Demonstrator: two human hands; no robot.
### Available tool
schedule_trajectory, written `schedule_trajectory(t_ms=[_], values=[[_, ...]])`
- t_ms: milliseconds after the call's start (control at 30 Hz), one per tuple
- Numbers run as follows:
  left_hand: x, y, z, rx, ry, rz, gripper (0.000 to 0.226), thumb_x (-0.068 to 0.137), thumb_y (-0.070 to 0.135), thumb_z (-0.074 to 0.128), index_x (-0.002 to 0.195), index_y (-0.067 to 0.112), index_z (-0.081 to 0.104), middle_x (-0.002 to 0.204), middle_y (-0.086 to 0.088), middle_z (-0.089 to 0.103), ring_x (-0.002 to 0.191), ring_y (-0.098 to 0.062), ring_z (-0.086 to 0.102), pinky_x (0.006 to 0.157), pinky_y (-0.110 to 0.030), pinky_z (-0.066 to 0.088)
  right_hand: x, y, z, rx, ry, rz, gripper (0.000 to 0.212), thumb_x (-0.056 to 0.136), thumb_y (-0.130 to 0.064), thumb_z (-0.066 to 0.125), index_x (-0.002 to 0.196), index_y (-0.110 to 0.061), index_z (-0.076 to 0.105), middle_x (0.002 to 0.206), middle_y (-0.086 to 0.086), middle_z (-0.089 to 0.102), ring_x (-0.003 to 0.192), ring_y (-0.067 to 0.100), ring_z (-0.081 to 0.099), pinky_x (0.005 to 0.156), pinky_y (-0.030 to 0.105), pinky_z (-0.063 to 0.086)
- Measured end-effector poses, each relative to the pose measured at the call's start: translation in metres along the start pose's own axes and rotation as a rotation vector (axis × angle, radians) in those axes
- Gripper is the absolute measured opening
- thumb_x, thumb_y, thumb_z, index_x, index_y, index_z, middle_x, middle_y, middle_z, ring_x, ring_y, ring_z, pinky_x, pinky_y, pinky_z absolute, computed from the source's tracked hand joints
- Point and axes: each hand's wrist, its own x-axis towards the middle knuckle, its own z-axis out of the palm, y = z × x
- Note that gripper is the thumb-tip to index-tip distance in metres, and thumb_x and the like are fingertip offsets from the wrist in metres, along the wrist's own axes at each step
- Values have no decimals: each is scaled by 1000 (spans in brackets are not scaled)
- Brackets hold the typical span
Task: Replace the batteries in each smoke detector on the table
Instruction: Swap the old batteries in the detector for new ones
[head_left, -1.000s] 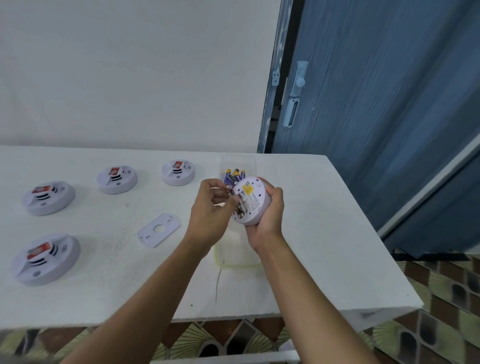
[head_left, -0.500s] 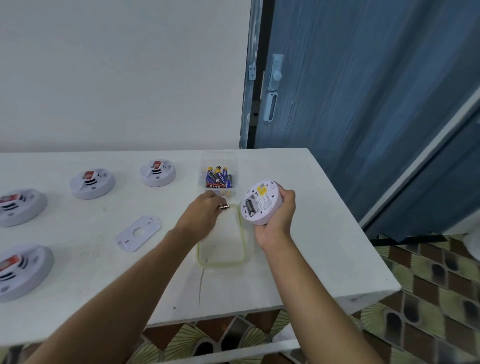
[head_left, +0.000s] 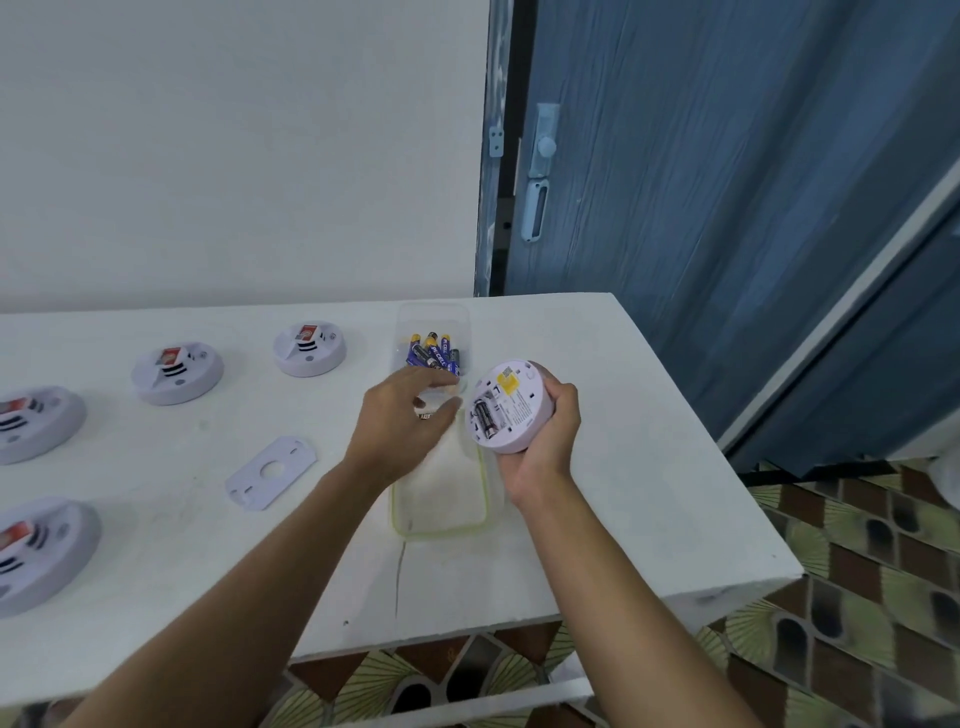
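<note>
My right hand (head_left: 553, 441) grips a white round smoke detector (head_left: 519, 402) above the table, its back turned to me. The open battery bay shows one black battery (head_left: 483, 419). My left hand (head_left: 400, 421) hovers just left of it, over the far end of a clear lid (head_left: 441, 499), fingers loosely curled on a small battery (head_left: 425, 415) whose end peeks out. Just beyond stands a clear box (head_left: 434, 322) holding several blue batteries (head_left: 434, 353). The detector's white mounting plate (head_left: 270, 472) lies flat to the left.
Several more white detectors sit face up on the white table (head_left: 623, 467): one at the back (head_left: 310, 347), another (head_left: 176, 371) to its left, two at the left edge (head_left: 31, 421) (head_left: 36, 551). The table's right edge borders a blue door (head_left: 727, 208).
My left hand has pulled a battery out of the detector and moved left and away, over the lid. My right hand turned the detector so its open bay shows. The camera swung right.
</note>
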Motion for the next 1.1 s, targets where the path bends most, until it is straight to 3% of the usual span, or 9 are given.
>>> schedule_trajectory(t_ms=[167,300,400,533,633,900,967,1033,1100], values=[[-18,21,-5,-61,-140,-62,33,80,26,75,113,27,71,110,14,67,90,4,61,78,-3,46,0,4,0,-29,-22,-25,27,95,-28,42,112,-17,60,97,8,64,83,24,62,62,28,51],[-21,24,-6,-14,-184,-118,41,78,35,76,119,28,68,114,14,68,91,1,64,80,-6,47,0,6,1,-63,-32,-57,29,97,-25,39,115,-15,60,104,10,62,92,26,61,63,28,52],[-20,26,-9,40,-182,-114,45,78,36,76,120,26,68,116,11,70,95,-1,65,78,1,39,-1,6,2,-83,-39,-66,29,97,-23,38,114,-15,59,101,9,63,90,25,62,64,29,52],[-21,32,-10,160,-183,-26,49,73,48,64,115,23,71,102,3,75,90,-13,67,76,-16,44,0,7,4,-113,-37,-50,27,98,-23,37,112,-15,59,99,9,63,88,25,62,63,28,53],[-19,32,-10,225,-227,2,43,79,45,63,114,21,72,97,-3,74,86,-20,65,76,-32,50,0,6,6,-139,-36,-30,27,98,-23,37,109,-16,61,97,9,64,87,25,62,66,30,52],[-22,28,-8,225,-168,119,55,77,49,40,101,13,75,84,-10,73,74,-27,65,66,-38,54,4,4,9,-182,-24,-23,27,97,-24,37,101,-19,63,93,8,66,83,25,62,61,26,50],[-23,28,-9,175,-154,72,46,79,42,45,99,16,77,86,-8,75,77,-24,67,69,-32,55,5,4,9,-193,-5,-37,26,96,-25,38,100,-19,64,95,8,65,84,25,61,58,25,49],[-23,27,-9,130,-126,19,39,81,32,49,105,17,77,97,-2,76,85,-12,66,70,-4,45,7,7,9,-196,21,-52,26,88,-30,44,102,-20,64,99,8,64,86,25,60,58,24,49],[-24,26,-7,103,-94,-7,36,85,26,50,110,18,75,104,1,75,97,-2,60,68,5,35,9,10,10,-208,76,-62,37,75,-37,50,104,-21,64,101,8,64,88,25,61,61,26,50]])
